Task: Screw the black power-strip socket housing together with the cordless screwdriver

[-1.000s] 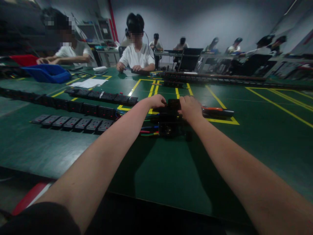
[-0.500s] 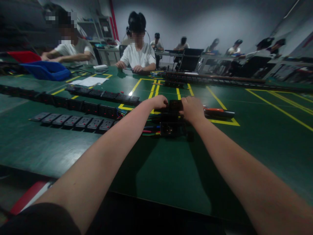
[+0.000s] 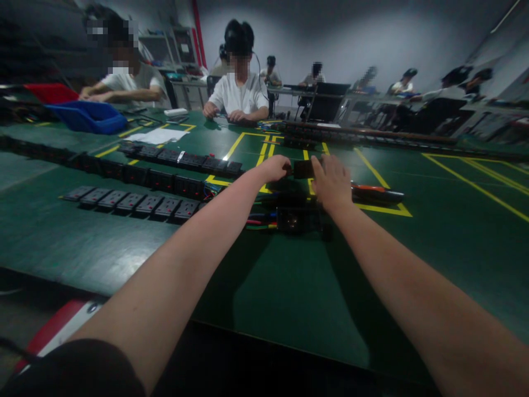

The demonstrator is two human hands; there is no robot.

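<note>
Both arms reach across the green table. A small black rectangular block [image 3: 303,169] is gripped at its right end by my right hand [image 3: 334,182], whose fingers lie over its top. Just left of the block, my left hand [image 3: 278,167] is closed with curled fingertips; what they pinch is too dark to make out. Nearer me lies a black socket module [image 3: 298,219] with red, blue and yellow-green wires [image 3: 261,223] at its left end, partly behind my left forearm. An orange-and-black tool-like object [image 3: 376,193] lies right of my right hand.
Several strips of black sockets [image 3: 134,202] lie to the left. White paper [image 3: 159,136] and a blue bin [image 3: 88,116] are farther back. Yellow tape [image 3: 372,165] marks the green table [image 3: 273,286]. Across it sits a person in a white shirt [image 3: 237,94]; others work behind.
The view has turned slightly left, so everything sits farther right. My right hand's fingers have shifted on the block, and a slightly wider gap shows between the block and my left hand.
</note>
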